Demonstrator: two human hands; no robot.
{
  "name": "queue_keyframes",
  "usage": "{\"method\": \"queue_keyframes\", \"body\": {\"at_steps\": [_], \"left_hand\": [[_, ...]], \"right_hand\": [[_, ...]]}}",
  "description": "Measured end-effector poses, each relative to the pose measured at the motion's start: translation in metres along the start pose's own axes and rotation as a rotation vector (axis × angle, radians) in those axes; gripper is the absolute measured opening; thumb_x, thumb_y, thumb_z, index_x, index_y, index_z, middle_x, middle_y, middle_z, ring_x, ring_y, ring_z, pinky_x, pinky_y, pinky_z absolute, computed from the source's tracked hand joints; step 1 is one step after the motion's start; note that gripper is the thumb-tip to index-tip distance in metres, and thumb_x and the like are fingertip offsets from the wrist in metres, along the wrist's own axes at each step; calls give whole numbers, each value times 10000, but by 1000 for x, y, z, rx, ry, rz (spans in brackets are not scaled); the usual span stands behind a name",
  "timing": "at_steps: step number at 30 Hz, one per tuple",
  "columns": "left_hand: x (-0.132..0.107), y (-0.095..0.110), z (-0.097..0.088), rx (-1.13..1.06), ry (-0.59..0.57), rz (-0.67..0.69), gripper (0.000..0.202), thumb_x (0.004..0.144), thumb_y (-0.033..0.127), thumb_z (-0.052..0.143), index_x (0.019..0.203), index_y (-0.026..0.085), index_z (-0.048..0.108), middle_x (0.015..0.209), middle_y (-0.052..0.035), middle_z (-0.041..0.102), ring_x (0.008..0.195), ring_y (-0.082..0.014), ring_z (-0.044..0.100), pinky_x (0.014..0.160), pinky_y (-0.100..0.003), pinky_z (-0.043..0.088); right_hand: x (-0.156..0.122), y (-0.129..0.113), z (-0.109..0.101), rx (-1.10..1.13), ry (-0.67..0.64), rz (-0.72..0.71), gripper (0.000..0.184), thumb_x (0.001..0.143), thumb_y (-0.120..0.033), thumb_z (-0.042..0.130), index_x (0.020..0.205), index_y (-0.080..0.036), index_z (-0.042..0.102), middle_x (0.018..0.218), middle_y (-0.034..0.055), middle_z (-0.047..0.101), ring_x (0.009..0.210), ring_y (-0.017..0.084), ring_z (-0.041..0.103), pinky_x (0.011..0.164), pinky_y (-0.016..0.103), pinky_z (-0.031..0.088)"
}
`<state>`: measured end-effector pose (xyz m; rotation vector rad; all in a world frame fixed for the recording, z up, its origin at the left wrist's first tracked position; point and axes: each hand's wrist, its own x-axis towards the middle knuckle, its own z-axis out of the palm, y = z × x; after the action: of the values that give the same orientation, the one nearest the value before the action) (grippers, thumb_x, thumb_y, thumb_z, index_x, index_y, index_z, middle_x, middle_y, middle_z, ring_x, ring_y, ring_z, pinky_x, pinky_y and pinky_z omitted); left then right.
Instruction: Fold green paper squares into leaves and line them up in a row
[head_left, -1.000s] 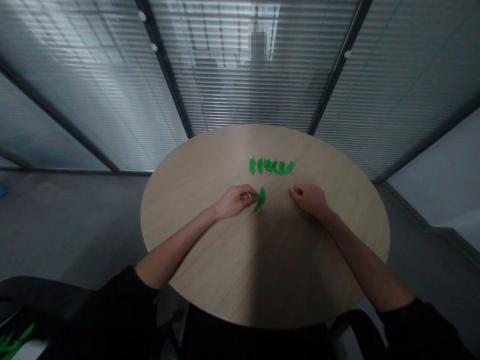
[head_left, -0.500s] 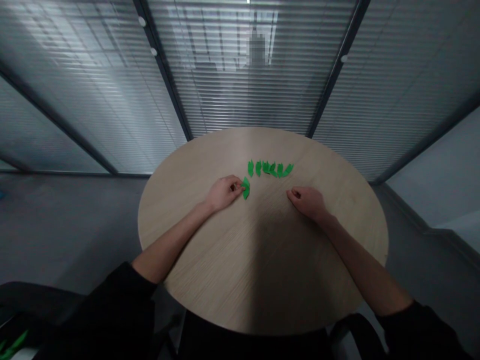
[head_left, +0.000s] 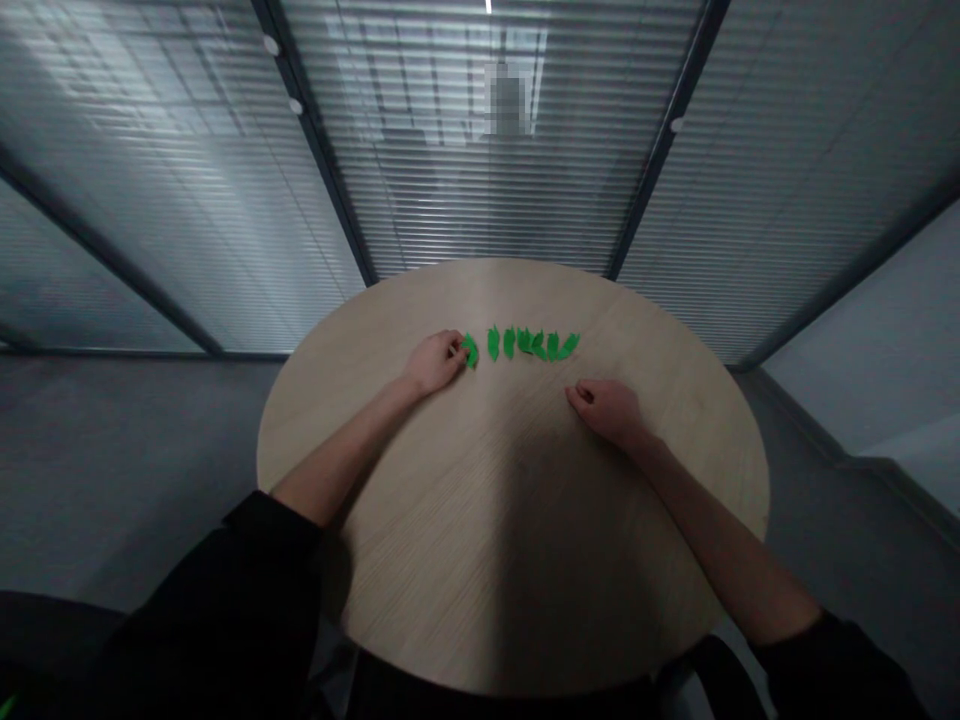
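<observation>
On a round pale-wood table, the left hand pinches a small green leaf-shaped cutout at the left end of a row of matching green cutouts, while the right hand rests empty nearby, fingers loosely curled.

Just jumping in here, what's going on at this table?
A person is working with bare hands at a round wood-veneer table. Their left hand is at the left end of a row of small green leaf-shaped pieces, with its fingertips on the end piece; whether they grip it is hard to tell. Their right hand rests on the tabletop below the row, holding nothing and touching none of the pieces.
</observation>
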<state>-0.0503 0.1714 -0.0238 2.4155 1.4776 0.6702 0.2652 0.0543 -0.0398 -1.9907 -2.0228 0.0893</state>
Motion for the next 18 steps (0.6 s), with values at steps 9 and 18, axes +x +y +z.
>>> {"method": "queue_keyframes", "body": {"at_steps": [9, 18], "left_hand": [[29, -4, 13, 86, 6, -49, 198, 957, 249, 546, 1038, 157, 701, 1049, -137, 730, 933, -259, 655, 872, -378, 518], [40, -4, 27, 70, 49, -52, 200, 944, 242, 567, 1068, 167, 705, 1099, -141, 715, 917, -249, 642, 844, -371, 523]], "right_hand": [[0, 0, -1, 1, -7, -4, 410, 955, -466, 448, 629, -218, 478, 652, 38, 556, 618, 170, 426, 602, 319, 223], [-1, -1, -3, 10, -11, 3, 408, 955, -463, 448, 629, -220, 474, 646, 36, 556, 615, 171, 441, 590, 320, 229]]}}
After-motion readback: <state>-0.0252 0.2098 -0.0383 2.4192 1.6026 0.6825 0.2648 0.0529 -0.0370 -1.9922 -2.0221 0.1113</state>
